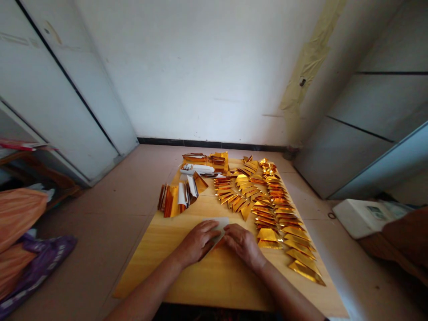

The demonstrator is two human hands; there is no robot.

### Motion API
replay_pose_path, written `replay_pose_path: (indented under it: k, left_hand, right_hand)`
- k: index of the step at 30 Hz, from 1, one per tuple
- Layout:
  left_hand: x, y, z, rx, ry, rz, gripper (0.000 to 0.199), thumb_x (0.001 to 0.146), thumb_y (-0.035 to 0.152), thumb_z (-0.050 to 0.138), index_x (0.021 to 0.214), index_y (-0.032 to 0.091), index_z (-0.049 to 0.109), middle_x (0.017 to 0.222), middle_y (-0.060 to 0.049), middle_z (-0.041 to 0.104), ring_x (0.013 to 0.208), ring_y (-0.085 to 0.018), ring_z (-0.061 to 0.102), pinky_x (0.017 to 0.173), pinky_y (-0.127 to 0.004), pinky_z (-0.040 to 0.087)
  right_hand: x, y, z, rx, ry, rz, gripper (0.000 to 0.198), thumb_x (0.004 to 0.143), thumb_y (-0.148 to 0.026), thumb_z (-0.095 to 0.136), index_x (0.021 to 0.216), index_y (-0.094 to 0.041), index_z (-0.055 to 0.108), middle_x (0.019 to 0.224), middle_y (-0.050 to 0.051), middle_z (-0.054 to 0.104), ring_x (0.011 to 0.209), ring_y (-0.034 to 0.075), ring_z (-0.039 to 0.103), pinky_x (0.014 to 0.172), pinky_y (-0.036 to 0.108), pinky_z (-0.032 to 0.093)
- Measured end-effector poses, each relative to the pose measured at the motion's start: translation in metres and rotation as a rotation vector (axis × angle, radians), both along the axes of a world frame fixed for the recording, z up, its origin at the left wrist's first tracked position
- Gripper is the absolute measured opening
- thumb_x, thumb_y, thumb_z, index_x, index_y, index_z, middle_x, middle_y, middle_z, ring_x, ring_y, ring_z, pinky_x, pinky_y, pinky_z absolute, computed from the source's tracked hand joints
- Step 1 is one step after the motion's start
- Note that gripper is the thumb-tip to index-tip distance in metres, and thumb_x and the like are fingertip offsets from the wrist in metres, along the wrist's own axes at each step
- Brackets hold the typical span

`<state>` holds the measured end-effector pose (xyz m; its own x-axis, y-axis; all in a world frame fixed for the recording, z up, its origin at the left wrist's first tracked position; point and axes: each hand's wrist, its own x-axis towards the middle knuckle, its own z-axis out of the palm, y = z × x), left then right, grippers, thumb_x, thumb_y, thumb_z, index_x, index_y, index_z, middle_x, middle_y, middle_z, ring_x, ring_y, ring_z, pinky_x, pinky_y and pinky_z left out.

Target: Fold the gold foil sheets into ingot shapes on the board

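Near the front middle of the wooden board, a sheet of foil paper (221, 225) shows its pale side up, with a bit of orange-gold along its lower edge. My left hand (200, 240) is closed on its left part, fingers bent over the sheet. At the right edge, my right hand (243, 243) pinches the paper between thumb and fingers. Just right of my right hand stands a gold folded paper piece (267, 236), the front one of a long row. Parts of the sheet are hidden under my fingers.
Overlapping gold folded pieces (279, 200) fill the right side of the wooden board (147, 254). Loose gold-and-white sheets (172, 200) and a white packet (200, 168) lie at the back left. Cabinets flank both sides; a white box (363, 216) sits at right, bags (40, 254) at left.
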<state>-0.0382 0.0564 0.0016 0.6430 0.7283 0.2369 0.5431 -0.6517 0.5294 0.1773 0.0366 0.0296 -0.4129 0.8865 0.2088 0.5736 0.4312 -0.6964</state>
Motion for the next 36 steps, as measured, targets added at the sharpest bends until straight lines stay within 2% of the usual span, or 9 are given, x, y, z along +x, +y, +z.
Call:
replay_pose_path:
  k: [3,5,7,11,15,20,26,32,36]
  left_hand:
    - [-0.006,0.006,0.002,-0.046,-0.087,0.052,0.024,0.081,0.022,0.058,0.103,0.019,0.066,0.121,-0.012,0.058,0.114,-0.023,0.052,0.096,-0.036,0.045]
    - [-0.008,0.010,0.001,-0.058,-0.147,0.113,0.026,0.074,0.013,0.058,0.099,0.017,0.066,0.113,-0.012,0.060,0.108,-0.023,0.055,0.092,-0.034,0.047]
    - [-0.009,0.013,-0.003,-0.055,-0.207,0.176,0.031,0.072,0.005,0.051,0.097,0.016,0.065,0.106,-0.010,0.060,0.102,-0.020,0.057,0.088,-0.032,0.048]
    - [-0.009,0.016,-0.010,-0.034,-0.314,0.295,0.037,0.073,0.002,0.040,0.098,0.017,0.062,0.098,-0.008,0.060,0.096,-0.018,0.058,0.086,-0.031,0.048]
    - [-0.010,0.017,-0.011,-0.044,-0.376,0.413,0.039,0.078,0.005,0.036,0.106,0.018,0.059,0.104,-0.007,0.061,0.103,-0.017,0.057,0.094,-0.034,0.046]
    - [-0.011,0.015,-0.013,-0.065,-0.390,0.360,0.058,0.071,-0.001,0.035,0.119,0.022,0.057,0.119,-0.007,0.055,0.115,-0.017,0.052,0.100,-0.036,0.044]
    - [-0.012,0.009,-0.022,-0.073,-0.272,0.291,0.030,0.078,0.005,0.044,0.085,0.018,0.069,0.132,-0.009,0.050,0.119,-0.021,0.051,0.099,-0.036,0.045]
    - [-0.015,0.005,-0.025,-0.041,-0.152,0.241,0.027,0.081,0.008,0.045,0.085,0.019,0.070,0.137,-0.009,0.049,0.121,-0.021,0.049,0.101,-0.037,0.043]
    - [-0.015,0.007,-0.020,0.037,-0.126,0.233,0.022,0.084,0.014,0.049,0.084,0.019,0.071,0.128,-0.010,0.056,0.117,-0.022,0.052,0.098,-0.038,0.046]
  right_hand:
    - [-0.015,0.011,-0.009,-0.051,-0.102,-0.167,0.024,0.092,-0.026,0.043,0.080,-0.018,0.062,0.077,0.002,0.062,0.071,0.012,0.058,0.066,0.021,0.042]
    - [-0.023,0.016,-0.013,-0.025,-0.205,-0.288,0.023,0.092,-0.025,0.044,0.077,-0.017,0.060,0.075,0.001,0.061,0.067,0.011,0.058,0.062,0.019,0.040]
    - [-0.030,0.018,-0.013,0.008,-0.319,-0.376,0.022,0.092,-0.023,0.045,0.077,-0.017,0.058,0.076,0.002,0.061,0.064,0.010,0.058,0.058,0.019,0.037]
    - [-0.040,0.021,-0.011,0.013,-0.505,-0.459,0.019,0.093,-0.021,0.043,0.082,-0.016,0.058,0.080,0.005,0.062,0.056,0.010,0.056,0.048,0.020,0.033]
    - [-0.046,0.026,-0.014,0.000,-0.587,-0.490,0.016,0.092,-0.021,0.043,0.085,-0.015,0.057,0.080,0.008,0.063,0.054,0.012,0.058,0.043,0.022,0.030]
    - [-0.049,0.028,-0.020,0.023,-0.612,-0.522,0.020,0.094,-0.021,0.040,0.085,-0.016,0.057,0.079,0.008,0.063,0.053,0.012,0.059,0.042,0.022,0.029]
    - [-0.048,0.028,-0.021,0.021,-0.619,-0.491,0.017,0.091,-0.017,0.042,0.085,-0.016,0.057,0.078,0.007,0.062,0.051,0.011,0.058,0.041,0.022,0.027]
    - [-0.048,0.027,-0.024,0.021,-0.623,-0.506,0.018,0.092,-0.019,0.041,0.085,-0.016,0.056,0.080,0.006,0.062,0.050,0.009,0.056,0.042,0.021,0.027]
    - [-0.048,0.027,-0.024,0.024,-0.640,-0.515,0.017,0.091,-0.018,0.041,0.086,-0.016,0.056,0.079,0.006,0.061,0.051,0.010,0.057,0.042,0.021,0.027]
